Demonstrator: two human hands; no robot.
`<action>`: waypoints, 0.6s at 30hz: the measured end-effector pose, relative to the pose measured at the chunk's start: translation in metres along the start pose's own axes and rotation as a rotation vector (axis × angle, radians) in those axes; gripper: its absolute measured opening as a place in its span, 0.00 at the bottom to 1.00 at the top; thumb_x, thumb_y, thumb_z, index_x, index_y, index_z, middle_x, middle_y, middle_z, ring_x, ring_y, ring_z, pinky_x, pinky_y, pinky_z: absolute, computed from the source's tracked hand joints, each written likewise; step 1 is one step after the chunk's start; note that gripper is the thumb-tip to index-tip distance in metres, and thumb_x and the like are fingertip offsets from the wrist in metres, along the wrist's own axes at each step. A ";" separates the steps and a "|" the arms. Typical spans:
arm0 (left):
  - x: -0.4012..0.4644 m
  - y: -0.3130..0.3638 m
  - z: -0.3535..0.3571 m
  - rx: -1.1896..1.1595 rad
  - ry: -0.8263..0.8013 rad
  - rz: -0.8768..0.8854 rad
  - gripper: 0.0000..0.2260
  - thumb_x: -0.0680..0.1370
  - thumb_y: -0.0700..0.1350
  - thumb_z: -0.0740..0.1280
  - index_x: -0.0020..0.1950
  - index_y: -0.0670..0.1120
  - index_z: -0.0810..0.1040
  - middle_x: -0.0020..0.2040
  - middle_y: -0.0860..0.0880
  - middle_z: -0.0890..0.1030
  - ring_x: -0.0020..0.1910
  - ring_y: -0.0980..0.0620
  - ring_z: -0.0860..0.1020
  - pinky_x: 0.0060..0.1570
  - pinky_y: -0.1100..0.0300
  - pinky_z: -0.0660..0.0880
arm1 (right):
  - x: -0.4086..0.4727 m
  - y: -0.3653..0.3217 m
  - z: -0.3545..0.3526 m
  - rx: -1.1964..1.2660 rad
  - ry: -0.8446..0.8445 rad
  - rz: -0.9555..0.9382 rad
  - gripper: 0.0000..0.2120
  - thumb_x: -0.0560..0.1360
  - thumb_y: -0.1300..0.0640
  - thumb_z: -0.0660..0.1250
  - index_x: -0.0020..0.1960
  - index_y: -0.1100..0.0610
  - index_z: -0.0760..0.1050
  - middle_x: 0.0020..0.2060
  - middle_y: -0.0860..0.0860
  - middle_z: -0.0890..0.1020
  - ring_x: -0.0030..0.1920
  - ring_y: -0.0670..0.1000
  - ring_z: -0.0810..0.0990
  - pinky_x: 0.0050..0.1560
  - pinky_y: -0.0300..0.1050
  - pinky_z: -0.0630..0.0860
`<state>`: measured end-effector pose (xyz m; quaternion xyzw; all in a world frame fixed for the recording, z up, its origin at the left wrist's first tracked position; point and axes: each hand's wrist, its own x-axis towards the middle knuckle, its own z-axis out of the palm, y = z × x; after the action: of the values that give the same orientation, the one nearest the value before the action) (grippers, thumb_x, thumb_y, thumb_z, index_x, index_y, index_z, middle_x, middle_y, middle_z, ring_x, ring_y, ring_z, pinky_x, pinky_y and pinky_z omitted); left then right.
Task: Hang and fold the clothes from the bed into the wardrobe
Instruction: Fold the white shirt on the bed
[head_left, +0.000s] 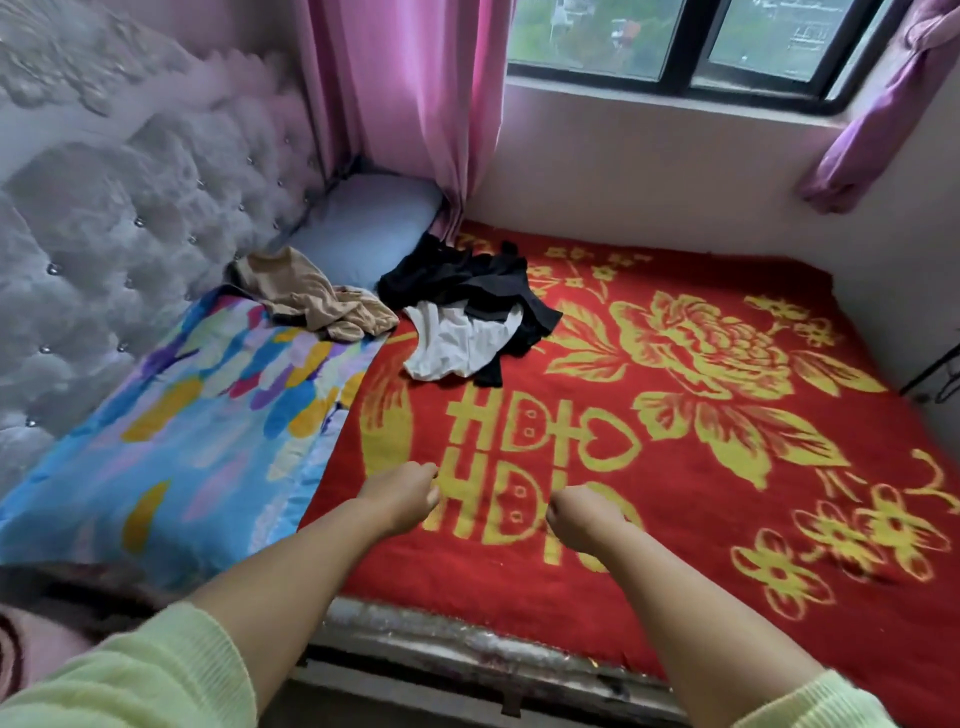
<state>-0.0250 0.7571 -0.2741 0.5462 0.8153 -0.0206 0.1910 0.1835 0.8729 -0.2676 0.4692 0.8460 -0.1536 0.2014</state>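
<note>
- While both hands hover low over the red blanket (675, 415), the left hand (402, 496) and right hand (579, 519) each show a curled, empty grip.
- Three garments lie well beyond them, near the pillow (363, 223): one black garment (467, 280) heaped partly over one white garment (452, 343), and one tan garment (317, 301) just beside, on the patterned quilt (208, 415).
- Likely risk: grabbing the tangled black-and-white heap could drag both pieces at once, since they overlap.
- No wardrobe or hanger is in view.
</note>
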 end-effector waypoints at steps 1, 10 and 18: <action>0.016 -0.006 -0.003 -0.003 -0.014 -0.008 0.17 0.81 0.52 0.54 0.68 0.47 0.69 0.63 0.46 0.76 0.58 0.43 0.76 0.49 0.52 0.73 | 0.013 -0.004 -0.004 -0.004 -0.016 -0.009 0.14 0.81 0.56 0.53 0.37 0.56 0.66 0.35 0.49 0.71 0.35 0.52 0.71 0.27 0.40 0.64; 0.141 -0.035 0.010 -0.037 -0.125 -0.099 0.16 0.82 0.51 0.54 0.65 0.46 0.70 0.59 0.46 0.77 0.55 0.44 0.77 0.48 0.52 0.75 | 0.157 -0.001 -0.020 -0.060 -0.126 -0.070 0.14 0.79 0.62 0.52 0.35 0.55 0.65 0.32 0.49 0.70 0.29 0.49 0.68 0.25 0.40 0.63; 0.253 -0.058 0.047 -0.144 -0.156 -0.180 0.15 0.81 0.51 0.54 0.64 0.46 0.70 0.61 0.47 0.76 0.57 0.45 0.76 0.52 0.49 0.75 | 0.308 0.001 -0.025 -0.120 -0.160 -0.154 0.14 0.77 0.64 0.52 0.34 0.56 0.64 0.32 0.50 0.70 0.30 0.51 0.68 0.27 0.41 0.65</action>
<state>-0.1468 0.9461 -0.4124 0.4524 0.8432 -0.0215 0.2896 0.0319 1.1105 -0.3949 0.3763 0.8683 -0.1545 0.2838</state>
